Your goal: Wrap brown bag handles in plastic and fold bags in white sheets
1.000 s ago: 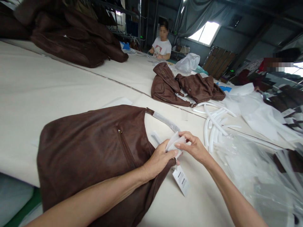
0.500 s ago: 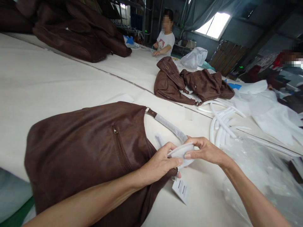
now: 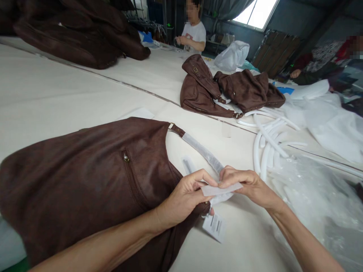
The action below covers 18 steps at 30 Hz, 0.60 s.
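A brown leather handbag (image 3: 93,177) lies on its side in front of me, a zipped pocket facing up. Its strap (image 3: 202,149) curves to the right, covered in white wrapping. Near the strap's lower end, my left hand (image 3: 190,190) pinches a strip of thin white wrapping sheet (image 3: 221,189) between thumb and fingers. My right hand (image 3: 241,183) grips the same sheet from the other side, fingers bent over its upper edge. Part of the strap under the sheet is hidden by my hands. A printed white hang tag (image 3: 214,226) dangles just below them.
More brown bags (image 3: 232,90) lie across the table, beside curved white foam tubes (image 3: 268,145). Clear plastic bags (image 3: 317,200) spread at the right. A dark heap of bags (image 3: 73,37) sits at the far left. A person in a white shirt (image 3: 194,36) stands beyond the table.
The white sheet, earlier spread wider and raised, is now folded flatter and lower between my fingers. My right fingers have closed over its top edge. The whole view has shifted slightly.
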Each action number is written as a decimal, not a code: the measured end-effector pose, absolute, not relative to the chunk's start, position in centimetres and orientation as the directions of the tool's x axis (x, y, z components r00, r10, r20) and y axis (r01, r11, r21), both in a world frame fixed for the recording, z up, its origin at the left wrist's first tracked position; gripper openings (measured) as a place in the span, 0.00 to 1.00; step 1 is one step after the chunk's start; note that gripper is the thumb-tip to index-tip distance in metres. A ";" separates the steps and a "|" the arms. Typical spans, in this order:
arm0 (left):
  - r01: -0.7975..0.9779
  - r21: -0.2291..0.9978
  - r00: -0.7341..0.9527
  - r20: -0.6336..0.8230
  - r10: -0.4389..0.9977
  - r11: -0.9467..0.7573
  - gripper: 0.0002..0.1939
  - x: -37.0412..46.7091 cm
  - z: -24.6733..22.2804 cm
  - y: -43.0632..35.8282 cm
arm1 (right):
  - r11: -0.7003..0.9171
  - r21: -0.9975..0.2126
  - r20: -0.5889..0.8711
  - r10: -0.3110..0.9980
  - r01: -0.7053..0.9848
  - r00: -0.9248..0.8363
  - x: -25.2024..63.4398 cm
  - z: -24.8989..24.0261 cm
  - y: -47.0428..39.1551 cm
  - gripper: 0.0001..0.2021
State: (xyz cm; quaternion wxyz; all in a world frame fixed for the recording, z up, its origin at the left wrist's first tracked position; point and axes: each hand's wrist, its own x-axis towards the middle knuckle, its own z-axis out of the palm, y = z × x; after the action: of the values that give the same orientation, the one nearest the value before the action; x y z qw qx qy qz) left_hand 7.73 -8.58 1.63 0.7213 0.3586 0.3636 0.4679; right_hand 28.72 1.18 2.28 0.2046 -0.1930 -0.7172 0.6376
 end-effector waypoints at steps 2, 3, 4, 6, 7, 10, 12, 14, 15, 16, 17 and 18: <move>-0.414 0.843 0.327 -0.216 0.920 0.345 0.09 7.4 1.7 -8.6 | 0.124 -0.992 0.080 0.526 -0.016 -0.847 28.8 2.2 1.1 0.15; -0.412 0.836 0.342 -0.227 0.912 0.362 0.09 7.3 1.7 -8.6 | 0.124 -0.992 0.078 0.528 -0.014 -0.846 28.9 2.2 1.0 0.15; -0.416 0.830 0.353 -0.230 0.907 0.373 0.10 7.1 1.7 -8.6 | 0.123 -0.992 0.072 0.533 -0.008 -0.843 28.9 2.3 0.9 0.15; -0.422 0.824 0.370 -0.224 0.902 0.378 0.12 7.0 1.8 -8.6 | 0.123 -0.992 0.059 0.545 0.010 -0.837 28.9 2.3 0.7 0.15; -0.424 0.824 0.365 -0.224 0.904 0.375 0.13 7.0 1.8 -8.6 | 0.124 -0.992 0.053 0.548 0.018 -0.835 28.8 2.3 0.6 0.14; -0.409 0.831 0.324 -0.254 0.912 0.377 0.14 7.4 1.9 -8.6 | 0.125 -0.992 0.064 0.555 0.007 -0.830 28.6 2.2 0.5 0.14; -0.402 0.827 0.313 -0.279 0.908 0.393 0.16 7.8 1.7 -8.4 | 0.123 -0.992 0.071 0.560 -0.001 -0.825 28.5 2.1 0.5 0.14; -0.369 0.828 0.327 -0.309 0.893 0.422 0.18 7.9 1.5 -8.2 | 0.123 -0.992 0.071 0.563 -0.001 -0.823 28.4 2.1 0.5 0.16; -0.329 0.834 0.342 -0.332 0.879 0.443 0.20 7.9 1.4 -8.1 | 0.126 -0.992 0.068 0.563 0.004 -0.823 28.3 2.1 0.5 0.17; -0.275 0.842 0.361 -0.357 0.861 0.464 0.20 7.9 1.3 -7.9 | 0.132 -0.991 0.068 0.565 0.009 -0.823 28.3 2.1 0.5 0.18; -0.215 0.849 0.381 -0.382 0.842 0.482 0.21 7.8 1.3 -7.8 | 0.141 -0.990 0.069 0.568 0.014 -0.820 28.2 2.1 0.4 0.18; -0.158 0.854 0.395 -0.405 0.825 0.495 0.20 7.8 1.3 -7.7 | 0.151 -0.988 0.069 0.575 0.023 -0.815 28.1 2.0 0.4 0.17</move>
State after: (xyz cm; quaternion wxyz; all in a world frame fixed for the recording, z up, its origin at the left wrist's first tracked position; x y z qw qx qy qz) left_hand 7.81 -7.67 1.29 0.7445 0.3788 0.4397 0.3300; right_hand 28.14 0.35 2.01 0.2234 -0.2063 -0.7251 0.6179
